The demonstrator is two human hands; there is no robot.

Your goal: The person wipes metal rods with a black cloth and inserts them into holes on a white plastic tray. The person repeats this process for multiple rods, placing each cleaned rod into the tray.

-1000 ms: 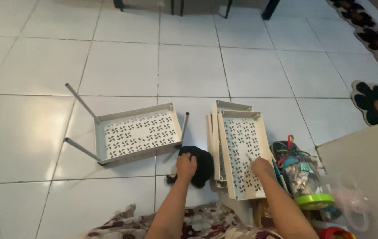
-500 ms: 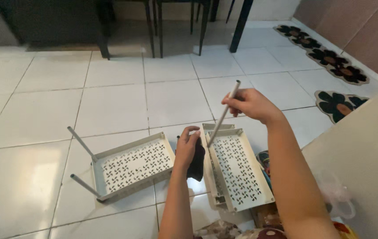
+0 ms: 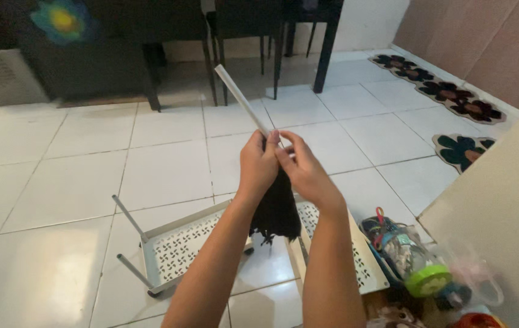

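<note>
My left hand [image 3: 258, 163] and my right hand [image 3: 303, 170] are raised together in front of me, both closed around a thin white metal rod [image 3: 240, 99] that slants up and to the left. A black cloth [image 3: 276, 209] hangs down from my hands, wrapped about the rod's lower part. Below on the tiled floor lies a white perforated shelf tray [image 3: 177, 246] with two short legs sticking out to the left. A second perforated white tray [image 3: 365, 267] lies to its right, partly hidden by my right forearm.
A clear plastic jar with a green lid [image 3: 414, 261] and other small items lie at the lower right beside a beige panel [image 3: 502, 206]. Dark table and chair legs [image 3: 326, 48] stand at the back. Flower-shaped mats [image 3: 463, 149] lie along the right wall.
Both hands have risen from the floor. The right hand lifted the rod from the trays; now the left hand has joined it with the black cloth. The view has tilted upward.
</note>
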